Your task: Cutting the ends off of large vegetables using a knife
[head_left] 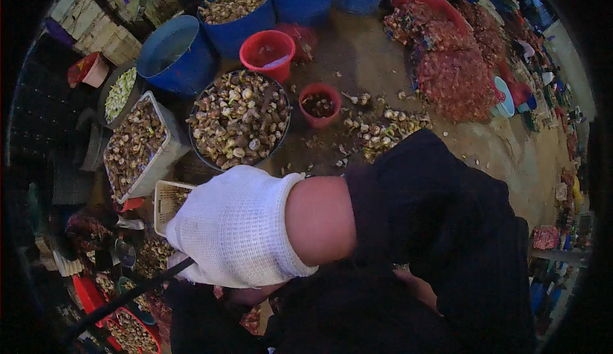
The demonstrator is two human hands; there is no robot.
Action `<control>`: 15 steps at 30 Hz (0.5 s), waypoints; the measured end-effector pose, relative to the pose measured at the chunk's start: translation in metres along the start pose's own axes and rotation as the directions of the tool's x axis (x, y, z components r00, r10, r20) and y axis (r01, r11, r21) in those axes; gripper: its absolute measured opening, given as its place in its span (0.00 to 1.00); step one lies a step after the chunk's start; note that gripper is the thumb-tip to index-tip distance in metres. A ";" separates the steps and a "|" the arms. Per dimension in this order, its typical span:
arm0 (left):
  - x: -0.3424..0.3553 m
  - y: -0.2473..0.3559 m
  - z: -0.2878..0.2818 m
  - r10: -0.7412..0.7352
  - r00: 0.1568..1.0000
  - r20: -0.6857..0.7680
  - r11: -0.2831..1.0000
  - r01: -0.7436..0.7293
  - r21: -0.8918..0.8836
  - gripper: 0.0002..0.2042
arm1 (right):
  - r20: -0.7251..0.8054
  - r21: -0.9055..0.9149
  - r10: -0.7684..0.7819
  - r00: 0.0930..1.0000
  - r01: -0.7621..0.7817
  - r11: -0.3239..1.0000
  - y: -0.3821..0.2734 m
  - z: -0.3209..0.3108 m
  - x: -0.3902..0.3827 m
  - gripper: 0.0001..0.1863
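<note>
My right hand (230,229), in a white knitted glove, reaches across from the right, wrist bare below a dark sleeve. Its back faces up and hides the fingers. A thin dark rod or cord (128,294) runs up to the glove's lower left side; whether the hand grips it, I cannot tell. Just past the glove, a small cream plastic basket (164,208) is partly covered. Beyond the hand stands a round dark basin heaped with garlic bulbs (239,121). Bare skin (255,294) shows under the glove, its owner unclear. My left hand does not show.
A pale crate (169,140) of garlic stands left of the basin. Behind are blue tubs (175,53), a red bucket (268,53) and a smaller red bucket (319,106). Loose garlic (386,127) lies on the floor. Red net sacks (453,76) are piled at the right.
</note>
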State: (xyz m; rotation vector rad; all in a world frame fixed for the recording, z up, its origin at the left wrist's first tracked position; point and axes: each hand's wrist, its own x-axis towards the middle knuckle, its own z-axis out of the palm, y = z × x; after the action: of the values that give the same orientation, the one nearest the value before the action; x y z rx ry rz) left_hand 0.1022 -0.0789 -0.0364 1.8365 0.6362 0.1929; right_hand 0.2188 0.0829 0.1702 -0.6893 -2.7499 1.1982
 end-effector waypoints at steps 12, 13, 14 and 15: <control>0.064 0.008 0.022 0.477 0.876 0.074 0.859 -0.482 0.174 0.17 | -0.004 0.001 0.155 0.988 -0.155 0.988 0.040 0.010 -0.028 0.18; 0.068 0.007 0.024 0.490 0.868 0.080 0.850 -0.497 0.174 0.17 | 0.002 0.004 0.167 0.986 -0.167 0.986 0.045 0.012 -0.031 0.18; 0.069 0.007 0.025 0.505 0.859 0.082 0.842 -0.511 0.171 0.17 | 0.008 0.006 0.177 0.984 -0.177 0.984 0.050 0.014 -0.035 0.18; 0.071 0.005 0.025 0.508 0.857 0.084 0.842 -0.515 0.162 0.17 | 0.010 -0.002 0.197 0.980 -0.197 0.980 0.055 0.017 -0.039 0.18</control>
State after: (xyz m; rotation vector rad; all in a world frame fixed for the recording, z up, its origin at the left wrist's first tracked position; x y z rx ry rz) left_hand 0.1737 -0.0642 -0.0531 2.1532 0.1184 0.4666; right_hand 0.2705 0.0881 0.1240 -0.9781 -2.7427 1.2374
